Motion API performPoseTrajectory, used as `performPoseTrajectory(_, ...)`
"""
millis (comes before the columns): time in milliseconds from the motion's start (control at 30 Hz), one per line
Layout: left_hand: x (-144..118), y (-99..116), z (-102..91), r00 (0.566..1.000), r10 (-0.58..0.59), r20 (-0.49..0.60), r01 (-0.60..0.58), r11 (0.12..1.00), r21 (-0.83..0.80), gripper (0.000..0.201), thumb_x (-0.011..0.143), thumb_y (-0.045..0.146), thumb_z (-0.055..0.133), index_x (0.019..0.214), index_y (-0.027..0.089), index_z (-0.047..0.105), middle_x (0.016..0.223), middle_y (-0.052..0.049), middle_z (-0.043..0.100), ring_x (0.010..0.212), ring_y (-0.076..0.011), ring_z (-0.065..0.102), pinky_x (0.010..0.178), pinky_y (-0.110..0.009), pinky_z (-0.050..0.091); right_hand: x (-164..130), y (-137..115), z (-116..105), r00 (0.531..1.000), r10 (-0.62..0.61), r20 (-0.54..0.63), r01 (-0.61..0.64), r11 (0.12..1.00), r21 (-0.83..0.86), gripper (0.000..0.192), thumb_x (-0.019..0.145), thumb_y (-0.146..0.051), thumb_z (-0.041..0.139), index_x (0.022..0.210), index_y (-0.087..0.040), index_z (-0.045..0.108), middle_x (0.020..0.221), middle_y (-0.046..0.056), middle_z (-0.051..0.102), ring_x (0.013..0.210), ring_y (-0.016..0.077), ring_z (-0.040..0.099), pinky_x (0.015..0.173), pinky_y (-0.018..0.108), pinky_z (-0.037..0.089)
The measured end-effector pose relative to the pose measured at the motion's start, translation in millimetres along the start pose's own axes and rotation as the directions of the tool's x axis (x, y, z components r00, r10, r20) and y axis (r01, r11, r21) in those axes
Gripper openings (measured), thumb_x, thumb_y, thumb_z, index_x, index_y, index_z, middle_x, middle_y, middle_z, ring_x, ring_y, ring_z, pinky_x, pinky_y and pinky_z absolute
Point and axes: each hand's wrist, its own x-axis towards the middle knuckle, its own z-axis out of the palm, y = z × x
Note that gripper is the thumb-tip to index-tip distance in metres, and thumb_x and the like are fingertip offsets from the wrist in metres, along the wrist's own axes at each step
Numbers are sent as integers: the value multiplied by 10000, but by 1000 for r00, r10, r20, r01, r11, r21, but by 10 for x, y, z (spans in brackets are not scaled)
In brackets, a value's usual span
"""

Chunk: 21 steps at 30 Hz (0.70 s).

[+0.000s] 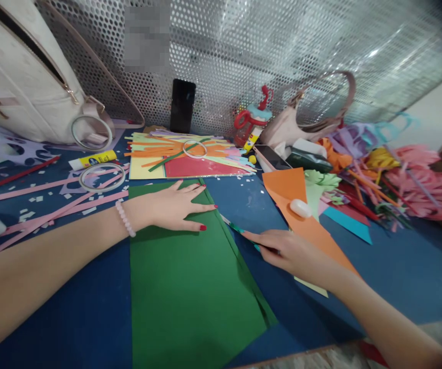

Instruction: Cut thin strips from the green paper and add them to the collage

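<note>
A sheet of green paper (pixel 190 287) lies on the blue table. My left hand (pixel 170 205), with a beaded bracelet (pixel 124 218) at the wrist, presses flat on its upper part, fingers spread. A narrow strip (pixel 239 256) runs along the sheet's right side, partly separated from it by a slanting line. My right hand (pixel 282 248) is closed around a craft knife (pixel 230 224) with teal parts. Its thin blade points up and left, close to the paper's right edge; whether it touches the paper I cannot tell. My fingers hide most of the handle.
Behind the sheet, cut paper strips (pixel 221 148) lie on a paper stack under a tape roll (pixel 194 149). Left are a glue stick (pixel 93 160) and another tape roll (pixel 101 178). Orange paper (pixel 313 230) sits right, near piled paper flowers (pixel 416 174). A phone (pixel 183 106) leans behind.
</note>
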Motion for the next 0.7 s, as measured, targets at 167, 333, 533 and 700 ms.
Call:
performPoseTrajectory(167, -19, -41, -12, 999, 34, -18, -34, 999, -26, 630, 942, 641, 410, 1498, 408, 229, 1598, -149, 55, 1472, -359, 98, 1137, -628, 125, 55, -7, -21, 1000, 20, -10, -20, 1000, -19, 463, 922, -190, 402, 1345, -217, 589, 969, 88, 735, 840, 208, 680, 754, 339, 531)
performPoseTrajectory(333, -12, -57, 8, 998, 49, -42, -51, 998, -46, 644, 928, 639, 448, 1492, 396, 254, 1595, -155, 86, 1465, -378, 111, 1129, -638, 139, 194, -1, -63, 999, 30, -14, -30, 999, -28, 475, 905, -175, 430, 1355, -219, 580, 1056, 90, 736, 904, 216, 694, 818, 350, 537)
performPoseTrajectory(533, -19, -52, 19, 997, 55, -54, -57, 997, -50, 658, 922, 660, 432, 1495, 397, 243, 1592, -175, 93, 1467, -366, 117, 1131, -636, 126, 382, 35, -133, 999, 30, 10, -30, 999, -36, 487, 901, -171, 431, 1366, -217, 569, 1184, 74, 707, 985, 228, 691, 862, 351, 528)
performPoseTrajectory(700, -24, -49, 21, 998, 46, -44, -47, 998, -43, 667, 920, 674, 418, 1498, 385, 250, 1583, -207, 90, 1466, -372, 107, 1124, -647, 116, 516, 58, -176, 999, 29, -21, -30, 999, -45, 482, 897, -171, 440, 1354, -228, 581, 1179, 62, 711, 948, 225, 700, 826, 339, 535)
